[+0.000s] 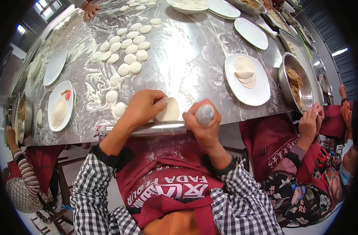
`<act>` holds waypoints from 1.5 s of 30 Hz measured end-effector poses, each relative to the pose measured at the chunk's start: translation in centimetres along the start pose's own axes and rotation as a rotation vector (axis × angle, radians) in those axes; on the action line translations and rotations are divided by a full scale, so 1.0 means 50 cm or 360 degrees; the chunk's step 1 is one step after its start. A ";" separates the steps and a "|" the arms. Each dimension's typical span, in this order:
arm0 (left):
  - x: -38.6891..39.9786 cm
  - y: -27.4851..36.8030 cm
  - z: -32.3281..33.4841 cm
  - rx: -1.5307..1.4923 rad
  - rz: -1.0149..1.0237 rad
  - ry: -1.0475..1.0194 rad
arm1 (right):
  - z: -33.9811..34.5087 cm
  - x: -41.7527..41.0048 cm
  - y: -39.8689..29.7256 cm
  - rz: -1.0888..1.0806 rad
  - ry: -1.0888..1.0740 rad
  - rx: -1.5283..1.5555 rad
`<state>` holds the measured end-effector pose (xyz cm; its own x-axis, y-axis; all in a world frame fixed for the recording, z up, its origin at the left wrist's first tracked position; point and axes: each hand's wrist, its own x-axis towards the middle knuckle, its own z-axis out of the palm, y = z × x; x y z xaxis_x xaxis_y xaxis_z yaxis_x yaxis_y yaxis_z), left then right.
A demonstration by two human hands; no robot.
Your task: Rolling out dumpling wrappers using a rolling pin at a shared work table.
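Note:
My left hand [146, 107] holds the left edge of a flat round dough wrapper [169, 110] between thumb and fingers, at the steel table's front edge. Just right of the wrapper, my right hand [203, 124] is wrapped around what looks like a rolling pin, its round grey end [204, 114] tilted up towards me. The rest of it is hidden by the hand. Below the wrapper, a shiny metal bar [158, 129] runs along the table edge, partly behind my left forearm. Several floured dough discs [129, 58] lie in a line beyond my left hand.
At right, a white plate [246, 97] bears rolled wrappers [245, 72], beside a steel bowl [306, 97] of filling. A co-worker's hands [309, 123] touch that bowl's rim. At left stands another plate [60, 126] with wrappers. Across the table rests another person's hand [91, 11].

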<state>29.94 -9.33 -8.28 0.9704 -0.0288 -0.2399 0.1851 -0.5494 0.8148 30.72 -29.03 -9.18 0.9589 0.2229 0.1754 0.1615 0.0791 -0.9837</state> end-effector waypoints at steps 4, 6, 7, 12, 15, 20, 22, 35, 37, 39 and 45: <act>-0.010 -0.016 -0.020 -0.0567 -0.0157 -0.0175 | 0.003 -0.005 0.001 0.0000 0.0004 0.0013; -0.015 0.001 -0.012 -0.0352 -0.0046 -0.0112 | 0.019 0.050 0.008 -0.0122 0.0045 -0.0123; -0.014 0.012 -0.007 -0.0135 0.0066 -0.0048 | 0.026 0.077 0.014 -0.0245 0.0087 -0.0258; 0.013 0.023 -0.007 0.0073 0.0045 0.0102 | 0.035 0.100 0.016 -0.0268 0.0077 -0.0209; 0.007 0.012 -0.003 0.0193 0.0132 0.0066 | 0.012 0.033 0.005 -0.0260 0.0050 -0.0193; -0.010 -0.021 -0.035 -0.0388 -0.0076 -0.0038 | 0.007 0.009 0.002 -0.0058 -0.0010 -0.0021; -0.027 -0.012 -0.030 -0.0336 -0.0039 -0.0113 | 0.021 0.050 0.008 -0.0192 0.0066 -0.0155; -0.012 -0.014 -0.042 -0.0574 -0.0215 -0.0121 | -0.002 -0.014 0.009 -0.0009 -0.0046 0.0078; -0.016 -0.045 -0.042 -0.0527 -0.0154 -0.0151 | 0.011 0.021 0.008 -0.0049 -0.0015 -0.0001; -0.011 -0.035 -0.031 -0.0307 0.0057 -0.0009 | 0.028 0.076 0.024 -0.0132 0.0089 -0.0108; 0.008 0.008 -0.029 -0.0158 -0.0028 0.0112 | 0.050 0.127 0.030 -0.0353 0.0119 -0.0208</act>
<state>30.61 -8.35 -7.31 0.9746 0.0406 -0.2202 0.2136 -0.4637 0.8599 36.49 -25.05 -9.44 0.9106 0.1417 0.3883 0.3935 -0.0094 -0.9193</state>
